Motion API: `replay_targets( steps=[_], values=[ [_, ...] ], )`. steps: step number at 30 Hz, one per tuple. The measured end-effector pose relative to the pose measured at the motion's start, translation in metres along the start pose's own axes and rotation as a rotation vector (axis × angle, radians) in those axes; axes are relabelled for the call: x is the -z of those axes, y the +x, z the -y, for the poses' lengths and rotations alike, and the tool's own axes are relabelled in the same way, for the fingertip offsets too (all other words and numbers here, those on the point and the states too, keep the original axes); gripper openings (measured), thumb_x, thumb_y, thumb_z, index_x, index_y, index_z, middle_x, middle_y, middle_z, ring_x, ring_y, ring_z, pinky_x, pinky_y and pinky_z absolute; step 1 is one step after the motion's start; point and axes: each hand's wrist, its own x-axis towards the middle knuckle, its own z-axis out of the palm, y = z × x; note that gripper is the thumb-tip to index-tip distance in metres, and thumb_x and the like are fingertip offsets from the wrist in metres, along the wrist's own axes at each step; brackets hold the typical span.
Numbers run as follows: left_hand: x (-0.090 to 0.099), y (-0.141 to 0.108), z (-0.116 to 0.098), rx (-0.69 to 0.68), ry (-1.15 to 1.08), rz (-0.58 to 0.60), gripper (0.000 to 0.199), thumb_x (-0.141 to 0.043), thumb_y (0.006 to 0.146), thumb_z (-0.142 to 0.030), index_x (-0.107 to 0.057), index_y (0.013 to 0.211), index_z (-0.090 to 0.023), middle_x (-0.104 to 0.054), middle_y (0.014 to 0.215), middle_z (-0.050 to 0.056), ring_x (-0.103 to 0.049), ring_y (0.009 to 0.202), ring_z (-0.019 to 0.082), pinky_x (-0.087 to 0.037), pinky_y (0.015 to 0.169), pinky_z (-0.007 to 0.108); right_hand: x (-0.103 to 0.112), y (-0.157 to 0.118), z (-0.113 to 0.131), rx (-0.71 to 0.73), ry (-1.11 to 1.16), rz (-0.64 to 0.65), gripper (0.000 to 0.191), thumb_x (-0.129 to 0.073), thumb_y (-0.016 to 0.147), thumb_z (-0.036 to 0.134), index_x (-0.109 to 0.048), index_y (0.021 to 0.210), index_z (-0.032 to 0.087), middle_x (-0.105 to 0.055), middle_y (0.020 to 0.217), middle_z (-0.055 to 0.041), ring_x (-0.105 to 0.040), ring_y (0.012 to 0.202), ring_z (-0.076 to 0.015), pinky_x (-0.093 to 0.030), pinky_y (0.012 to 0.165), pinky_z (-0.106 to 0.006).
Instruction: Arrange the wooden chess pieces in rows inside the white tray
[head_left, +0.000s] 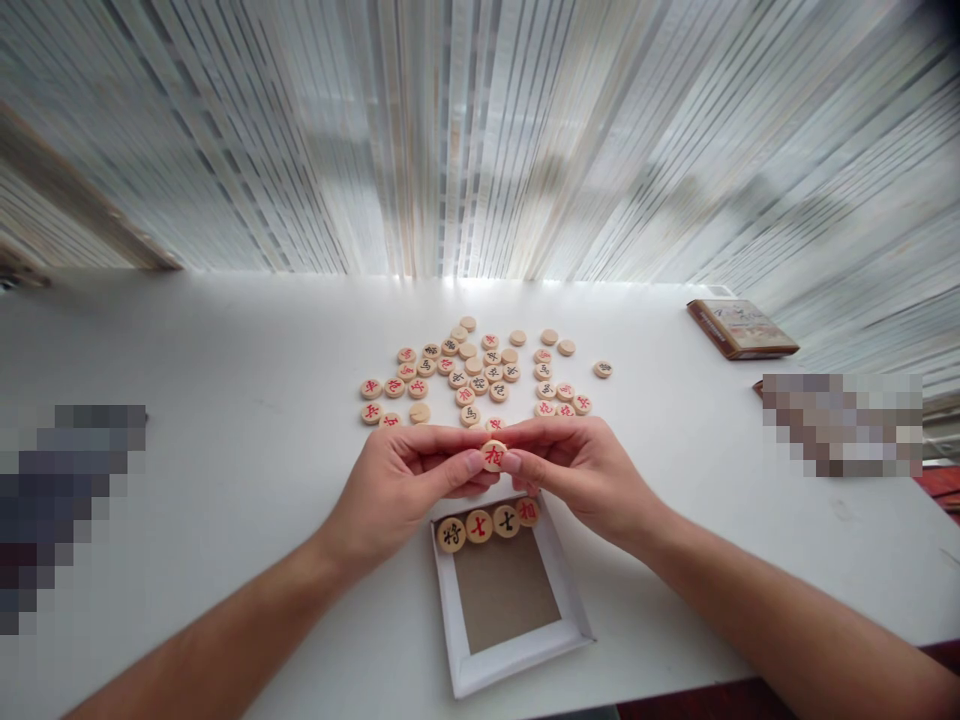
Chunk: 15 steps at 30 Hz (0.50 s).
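Between the fingertips of my left hand [409, 480] and my right hand [581, 470] is a round wooden piece with a red character [493, 457], its marked face toward me. Both hands pinch it, one from each side. Just below them lies an open white box [517, 657] with a brown bottom. Along its far edge a row holds a black-marked piece [451, 534], a red-marked piece [478, 526], another black-marked piece [506, 520] and a red-marked piece [528, 512] close under my right hand.
Several loose wooden pieces [478, 383] are spread on the white table [247, 370] beyond my hands, some blank side up. A flat decorated box [742, 328] lies at the far right. Striped curtains [450, 140] hang behind the table.
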Motion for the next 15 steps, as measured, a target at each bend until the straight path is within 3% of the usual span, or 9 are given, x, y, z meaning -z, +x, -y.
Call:
replay_targets(
  steps=[6,15],
  values=[
    [0.0010,0.0008,0.0040,0.056,-0.093,0.002,0.035,-0.097,0.079,-0.033,-0.088,0.109,-0.018,-0.087,0.101,0.012,-0.085,0.086,0.024,-0.072,0.089,0.037,0.0005,0.0000,-0.0043,-0.003,0.054,-0.022,0.031,-0.096,0.079,0.037,-0.088,0.104,0.022,-0.085,0.093,-0.0081,-0.077,0.077,-0.0182,-0.065,0.065,-0.027],
    [0.0029,0.0009,0.0041,0.091,-0.129,0.001,0.031,-0.097,0.078,-0.031,-0.089,0.105,-0.018,-0.088,0.094,0.010,-0.085,0.081,0.021,-0.072,0.081,0.029,-0.0007,0.0000,-0.0018,0.020,0.063,-0.031,0.029,-0.099,0.076,0.032,-0.088,0.101,0.021,-0.083,0.082,-0.0050,-0.073,0.064,-0.0133,-0.064,0.060,-0.023]
  ],
)
